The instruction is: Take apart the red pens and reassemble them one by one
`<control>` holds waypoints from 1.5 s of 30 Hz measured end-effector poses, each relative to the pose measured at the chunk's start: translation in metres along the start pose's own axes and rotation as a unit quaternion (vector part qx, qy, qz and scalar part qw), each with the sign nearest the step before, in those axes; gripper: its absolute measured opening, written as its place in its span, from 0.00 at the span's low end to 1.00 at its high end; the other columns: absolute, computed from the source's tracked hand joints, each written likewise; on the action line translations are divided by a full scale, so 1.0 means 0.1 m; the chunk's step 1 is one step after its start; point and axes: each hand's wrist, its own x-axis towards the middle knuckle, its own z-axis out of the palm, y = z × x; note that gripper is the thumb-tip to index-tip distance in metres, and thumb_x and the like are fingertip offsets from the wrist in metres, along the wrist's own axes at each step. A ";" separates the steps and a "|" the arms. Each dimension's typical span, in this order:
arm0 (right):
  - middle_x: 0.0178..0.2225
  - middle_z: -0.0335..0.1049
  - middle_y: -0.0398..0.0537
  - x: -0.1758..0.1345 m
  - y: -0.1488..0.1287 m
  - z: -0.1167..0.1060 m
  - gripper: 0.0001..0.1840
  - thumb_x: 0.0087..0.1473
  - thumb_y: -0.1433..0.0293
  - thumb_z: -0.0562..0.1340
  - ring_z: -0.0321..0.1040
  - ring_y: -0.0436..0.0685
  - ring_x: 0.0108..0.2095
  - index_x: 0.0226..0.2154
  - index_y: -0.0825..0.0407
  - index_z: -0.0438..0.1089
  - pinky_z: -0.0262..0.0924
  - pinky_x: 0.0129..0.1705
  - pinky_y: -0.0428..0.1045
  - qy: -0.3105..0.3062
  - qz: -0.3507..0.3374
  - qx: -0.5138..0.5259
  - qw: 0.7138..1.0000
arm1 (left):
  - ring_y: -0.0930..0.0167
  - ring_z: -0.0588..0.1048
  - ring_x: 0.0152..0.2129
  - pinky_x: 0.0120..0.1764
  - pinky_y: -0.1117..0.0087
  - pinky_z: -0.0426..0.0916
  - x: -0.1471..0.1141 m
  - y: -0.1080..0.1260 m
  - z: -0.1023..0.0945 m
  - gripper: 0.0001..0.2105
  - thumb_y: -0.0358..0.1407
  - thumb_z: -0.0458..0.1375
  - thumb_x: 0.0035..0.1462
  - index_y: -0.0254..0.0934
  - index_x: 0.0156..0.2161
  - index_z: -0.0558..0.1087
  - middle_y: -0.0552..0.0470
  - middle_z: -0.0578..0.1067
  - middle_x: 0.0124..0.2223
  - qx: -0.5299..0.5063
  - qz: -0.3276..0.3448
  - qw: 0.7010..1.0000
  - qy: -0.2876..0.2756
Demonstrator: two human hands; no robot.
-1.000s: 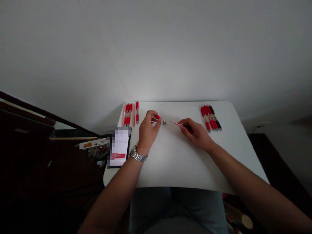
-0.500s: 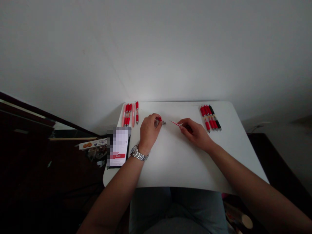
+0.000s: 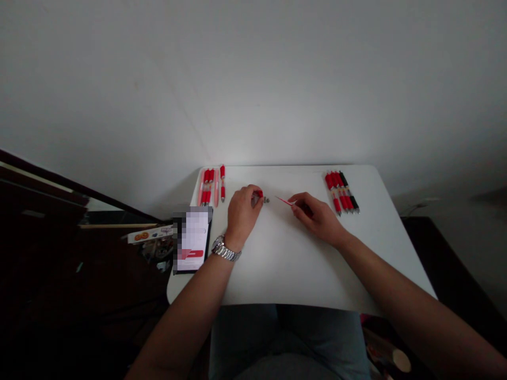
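Above the white table (image 3: 277, 264), my left hand (image 3: 242, 211) is closed on a red pen barrel (image 3: 258, 193); most of the barrel is hidden by the fingers. Small metal pen parts (image 3: 266, 200) lie on the tabletop just right of those fingertips. My right hand (image 3: 317, 216) pinches a thin red pen refill (image 3: 284, 200), its narrow tip pointing left toward the left hand. A gap separates the refill from the barrel.
Red and pink pens (image 3: 207, 187) lie in a row at the back left, one red pen (image 3: 222, 183) beside them. Several red pens (image 3: 336, 192) and a black one (image 3: 349, 191) lie at the back right. A phone (image 3: 194, 240) rests on the left edge.
Hardly anything differs. The refill in my right hand has tilted very slightly, while both hands stay in the same places.
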 end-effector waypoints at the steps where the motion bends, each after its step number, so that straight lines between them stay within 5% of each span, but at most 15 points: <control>1: 0.31 0.70 0.45 0.00 0.00 0.00 0.12 0.66 0.63 0.57 0.64 0.52 0.29 0.48 0.51 0.67 0.58 0.33 0.48 0.000 0.001 0.000 1.000 | 0.65 0.74 0.38 0.42 0.63 0.68 0.00 -0.01 0.00 0.08 0.30 0.61 0.61 0.39 0.45 0.71 0.49 0.77 0.40 -0.004 0.001 1.000 0.000; 13: 0.31 0.70 0.44 0.00 0.01 0.00 0.12 0.66 0.62 0.58 0.62 0.51 0.27 0.47 0.50 0.67 0.57 0.32 0.48 0.010 0.009 0.017 1.000 | 0.68 0.74 0.39 0.45 0.63 0.71 -0.01 0.01 -0.04 0.15 0.25 0.58 0.60 0.38 0.51 0.69 0.48 0.73 0.44 -0.078 -0.015 0.996 0.036; 20: 0.30 0.69 0.43 -0.02 0.01 0.01 0.12 0.67 0.60 0.57 0.64 0.51 0.29 0.48 0.49 0.66 0.56 0.30 0.47 0.010 0.022 0.095 0.995 | 0.70 0.73 0.37 0.44 0.65 0.70 0.00 0.07 -0.08 0.08 0.31 0.57 0.64 0.39 0.48 0.70 0.49 0.74 0.43 -0.185 0.001 0.978 0.094; 27: 0.30 0.70 0.44 -0.03 -0.02 0.02 0.10 0.67 0.60 0.58 0.67 0.53 0.32 0.45 0.49 0.67 0.59 0.34 0.49 0.027 0.008 0.169 0.985 | 0.73 0.75 0.36 0.42 0.70 0.71 -0.03 0.21 -0.12 0.11 0.41 0.59 0.66 0.38 0.49 0.74 0.49 0.76 0.40 -0.395 -0.019 0.918 -0.032; 33: 0.31 0.72 0.44 -0.03 -0.03 0.03 0.12 0.67 0.59 0.59 0.68 0.53 0.32 0.46 0.49 0.66 0.59 0.35 0.50 -0.003 -0.004 0.206 0.979 | 0.71 0.77 0.42 0.47 0.69 0.72 -0.08 0.27 -0.07 0.13 0.41 0.61 0.64 0.39 0.51 0.75 0.47 0.78 0.46 -0.458 -0.004 0.880 -0.129; 45: 0.28 0.66 0.42 -0.05 -0.03 0.03 0.14 0.67 0.57 0.58 0.61 0.51 0.28 0.45 0.50 0.67 0.56 0.31 0.48 -0.059 0.022 0.188 0.980 | 0.71 0.77 0.36 0.43 0.68 0.73 -0.06 0.32 -0.12 0.12 0.44 0.61 0.63 0.38 0.45 0.76 0.49 0.78 0.37 -0.449 -0.023 0.887 -0.104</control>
